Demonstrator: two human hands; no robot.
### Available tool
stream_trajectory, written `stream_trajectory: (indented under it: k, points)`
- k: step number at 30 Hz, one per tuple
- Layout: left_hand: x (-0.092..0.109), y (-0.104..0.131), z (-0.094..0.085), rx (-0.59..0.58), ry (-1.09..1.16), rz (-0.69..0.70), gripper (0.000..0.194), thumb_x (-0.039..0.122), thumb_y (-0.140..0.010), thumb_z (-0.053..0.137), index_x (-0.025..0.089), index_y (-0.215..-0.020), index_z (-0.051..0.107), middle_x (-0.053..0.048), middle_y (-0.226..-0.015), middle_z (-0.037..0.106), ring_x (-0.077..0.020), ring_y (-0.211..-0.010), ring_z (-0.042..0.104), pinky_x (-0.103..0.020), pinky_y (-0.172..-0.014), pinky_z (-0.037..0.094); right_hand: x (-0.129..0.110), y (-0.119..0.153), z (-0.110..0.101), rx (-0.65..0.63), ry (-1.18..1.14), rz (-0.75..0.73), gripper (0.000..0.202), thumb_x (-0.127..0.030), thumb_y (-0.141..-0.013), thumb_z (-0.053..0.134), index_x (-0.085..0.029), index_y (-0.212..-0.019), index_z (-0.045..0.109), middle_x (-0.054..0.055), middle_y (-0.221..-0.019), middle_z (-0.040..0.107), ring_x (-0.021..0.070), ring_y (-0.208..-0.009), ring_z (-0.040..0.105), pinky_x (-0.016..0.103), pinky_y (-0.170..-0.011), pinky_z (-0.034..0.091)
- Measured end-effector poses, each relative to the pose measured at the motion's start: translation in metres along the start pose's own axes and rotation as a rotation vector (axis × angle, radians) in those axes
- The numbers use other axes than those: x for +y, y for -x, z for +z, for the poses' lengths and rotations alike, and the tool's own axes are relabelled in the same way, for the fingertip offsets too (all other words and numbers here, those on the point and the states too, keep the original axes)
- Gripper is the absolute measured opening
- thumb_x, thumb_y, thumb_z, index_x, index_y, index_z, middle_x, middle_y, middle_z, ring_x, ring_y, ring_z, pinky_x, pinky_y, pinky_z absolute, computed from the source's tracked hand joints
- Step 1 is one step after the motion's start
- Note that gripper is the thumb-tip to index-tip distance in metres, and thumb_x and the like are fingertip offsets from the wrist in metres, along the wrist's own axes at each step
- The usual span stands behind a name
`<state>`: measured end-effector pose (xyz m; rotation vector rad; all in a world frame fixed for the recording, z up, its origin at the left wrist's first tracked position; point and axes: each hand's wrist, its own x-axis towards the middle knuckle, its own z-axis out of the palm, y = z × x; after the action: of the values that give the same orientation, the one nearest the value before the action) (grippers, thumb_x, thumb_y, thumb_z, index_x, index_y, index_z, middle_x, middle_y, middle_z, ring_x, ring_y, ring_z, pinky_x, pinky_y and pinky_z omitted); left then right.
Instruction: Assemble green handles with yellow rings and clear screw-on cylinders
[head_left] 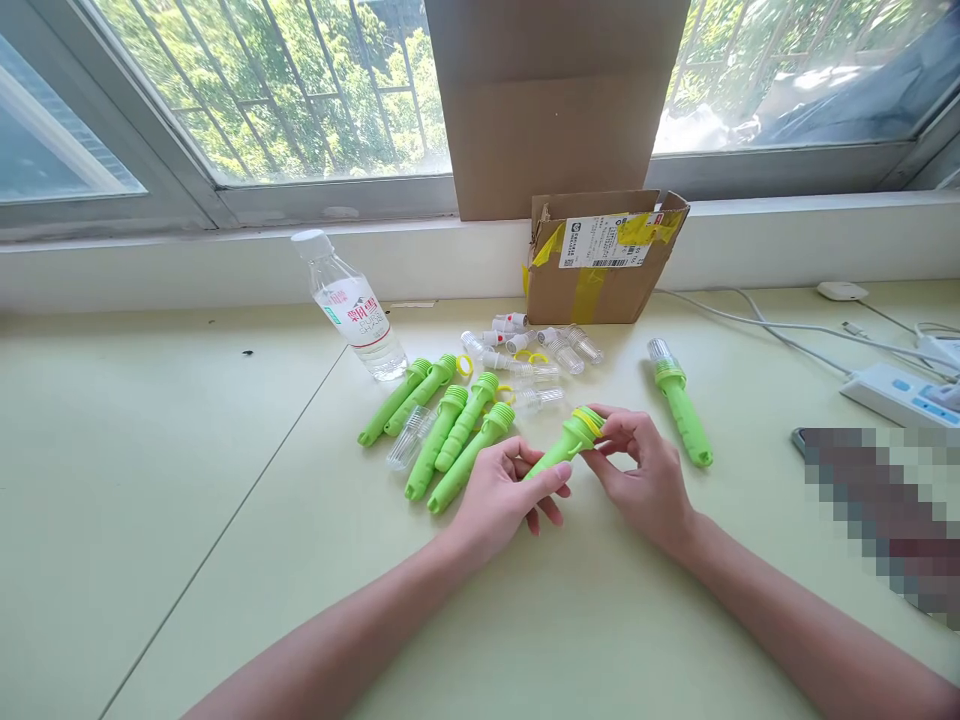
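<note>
My left hand (514, 490) is closed around the lower part of a green plastic flashlight handle (559, 452), which tilts up to the right. A yellow ring (588, 422) sits around its threaded end. The thumb and fingers of my right hand (641, 475) pinch that end at the ring. Left of my hands lie several more green handles (436, 445) with threaded ends, and a clear ribbed cap (410, 438). Behind them are loose yellow rings (464, 366), clear caps (541, 398) and small white inserts (510, 322). One handle with a clear cap on it (681, 405) lies to the right.
A water bottle (356, 308) stands at the back left. An open cardboard box (600, 285) is against the window ledge. On the right are a white power strip (900, 392), cables (780, 325) and a blurred-out object (877, 510).
</note>
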<state>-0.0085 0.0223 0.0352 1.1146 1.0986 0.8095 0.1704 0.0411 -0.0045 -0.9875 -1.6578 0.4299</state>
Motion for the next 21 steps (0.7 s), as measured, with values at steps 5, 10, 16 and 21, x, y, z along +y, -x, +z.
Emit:
stream_trajectory:
  k: [5,10,16,21]
  points:
    - [0.0001,-0.0014,-0.0003,0.016,-0.025,0.018,0.035,0.046,-0.076,0.073,0.015,-0.083,0.060,-0.008,-0.081,0.070,-0.0187,-0.068,0.069,-0.023,-0.048,0.051,0.0027,0.0000,-0.0007,0.004,0.004,0.007,0.020,-0.017,-0.084,0.065,-0.025,-0.093,0.050,0.006,-0.106,0.068,0.0172,-0.081,0.070,0.032,-0.061,0.063]
    - [0.0010,-0.0006,-0.0013,0.000,-0.056,0.020,0.037,0.051,-0.079,0.068,0.015,-0.080,0.060,-0.003,-0.069,0.066,-0.0130,-0.053,0.061,-0.022,-0.044,0.047,0.0030,-0.0006,-0.0009,-0.002,0.000,0.024,0.017,-0.019,-0.084,0.065,-0.025,-0.092,0.051,0.006,-0.103,0.069,0.0166,-0.076,0.070,0.032,-0.060,0.063]
    - [0.0013,0.0005,-0.0019,-0.032,-0.065,0.025,0.039,0.055,-0.085,0.059,0.016,-0.079,0.057,-0.001,-0.062,0.063,-0.0115,-0.046,0.057,-0.021,-0.040,0.042,0.0008,-0.0029,-0.0018,-0.028,-0.038,0.068,0.015,-0.019,-0.085,0.064,-0.025,-0.092,0.053,0.004,-0.101,0.070,0.0161,-0.076,0.070,0.031,-0.062,0.063]
    - [0.0012,-0.0001,-0.0035,-0.068,-0.033,0.014,0.040,0.057,-0.085,0.057,0.017,-0.079,0.055,-0.001,-0.062,0.063,-0.0119,-0.046,0.057,-0.022,-0.041,0.041,-0.0017,-0.0051,-0.0047,-0.086,-0.065,0.110,0.016,-0.021,-0.085,0.064,-0.025,-0.095,0.052,0.007,-0.113,0.067,0.0183,-0.080,0.071,0.033,-0.063,0.063]
